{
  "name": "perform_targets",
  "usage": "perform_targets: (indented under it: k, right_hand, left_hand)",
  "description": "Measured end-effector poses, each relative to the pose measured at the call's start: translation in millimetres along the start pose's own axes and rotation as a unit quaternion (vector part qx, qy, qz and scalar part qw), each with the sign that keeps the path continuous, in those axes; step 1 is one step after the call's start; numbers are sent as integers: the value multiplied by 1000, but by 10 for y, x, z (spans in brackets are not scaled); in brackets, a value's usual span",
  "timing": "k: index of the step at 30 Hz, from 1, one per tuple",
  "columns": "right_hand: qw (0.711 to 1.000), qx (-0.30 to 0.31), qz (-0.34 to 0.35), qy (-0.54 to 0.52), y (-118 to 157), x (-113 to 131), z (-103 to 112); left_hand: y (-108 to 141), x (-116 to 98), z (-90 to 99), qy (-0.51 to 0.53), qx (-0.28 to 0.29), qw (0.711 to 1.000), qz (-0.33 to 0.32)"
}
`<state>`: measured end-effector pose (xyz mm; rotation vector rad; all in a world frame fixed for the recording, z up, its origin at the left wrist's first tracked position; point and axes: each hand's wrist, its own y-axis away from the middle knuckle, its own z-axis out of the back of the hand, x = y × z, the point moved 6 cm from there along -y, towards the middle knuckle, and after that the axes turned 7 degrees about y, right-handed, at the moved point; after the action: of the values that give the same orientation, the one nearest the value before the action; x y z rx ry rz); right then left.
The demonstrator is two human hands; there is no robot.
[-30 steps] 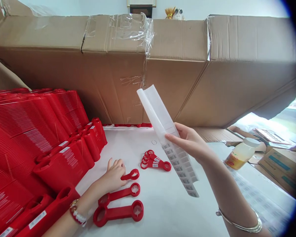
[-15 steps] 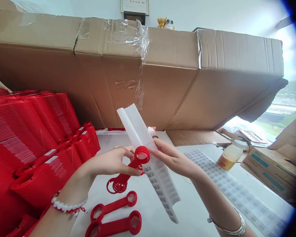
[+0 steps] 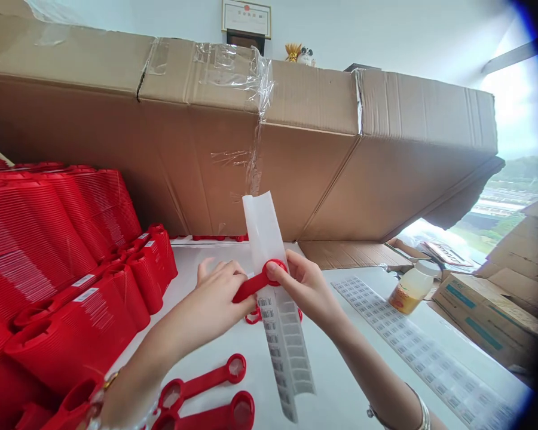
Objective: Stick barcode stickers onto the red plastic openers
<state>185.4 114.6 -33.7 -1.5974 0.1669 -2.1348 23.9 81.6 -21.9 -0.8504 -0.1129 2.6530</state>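
A red plastic piece with a ring at its end (image 3: 251,288) is pinched in my left hand (image 3: 213,298), its fingers closed round the handle. My right hand (image 3: 311,292) holds a curled strip of barcode labels (image 3: 273,346) upright behind the piece. The right thumb presses on the ring, in front of the strip. Other red parts (image 3: 252,316) show partly behind the strip; how they are held is hidden. Below my left hand, two more red ring-ended pieces, one a narrow bar (image 3: 210,379) and one nearer piece (image 3: 215,418), lie on the white table (image 3: 332,394).
Tall stacks of nested red pieces (image 3: 72,227) crowd the left side. A large cardboard box (image 3: 206,155) walls off the back. On the right lie a flat label sheet (image 3: 425,352), a jar with yellow contents (image 3: 412,289) and a smaller carton (image 3: 479,310).
The stacked red parts in my left hand have moved; one piece now lies across the label strip. My right thumb has come onto its ring. The strip has turned more upright.
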Motion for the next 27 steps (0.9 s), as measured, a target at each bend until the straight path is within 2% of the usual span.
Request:
perform_targets:
  k: [2, 5, 7, 9, 12, 14, 16, 18, 20, 22, 27]
  right_hand:
    - [1000, -12, -10, -14, -17, -17, 34]
    - [999, 0, -22, -25, -21, -21, 39]
    - [999, 0, -17, -30, -15, 2, 37]
    - [999, -17, -2, -35, -7, 44, 53]
    - [997, -67, 12, -44, 8, 86, 121]
    - [994, -101, 10, -51, 20, 90, 183]
    - [990, -128, 7, -57, 36, 90, 240]
    - [987, -145, 7, -61, 59, 107, 277]
    - [986, -154, 8, -62, 87, 138, 287]
    - [986, -152, 8, -65, 118, 173, 275]
    - [988, -140, 14, -68, 191, 242, 256]
  left_hand:
    - [60, -55, -13, -83, -27, 995, -39]
    - [103, -89, -72, -223, -38, 970, -88]
    - [93, -93, -88, -279, -49, 954, -104]
    - [75, -117, -31, -294, -85, 946, -105]
    - [122, -221, 231, -202, -192, 956, -94]
    - [235, -279, 474, -55, -280, 956, -66]
    - [369, -274, 652, 131, -342, 930, -14]
    - [431, -281, 675, 253, -323, 911, 33]
    - [423, -302, 594, 305, -265, 911, 75]
    - [383, -320, 489, 311, -218, 919, 103]
    - [293, -355, 344, 298, -194, 928, 110]
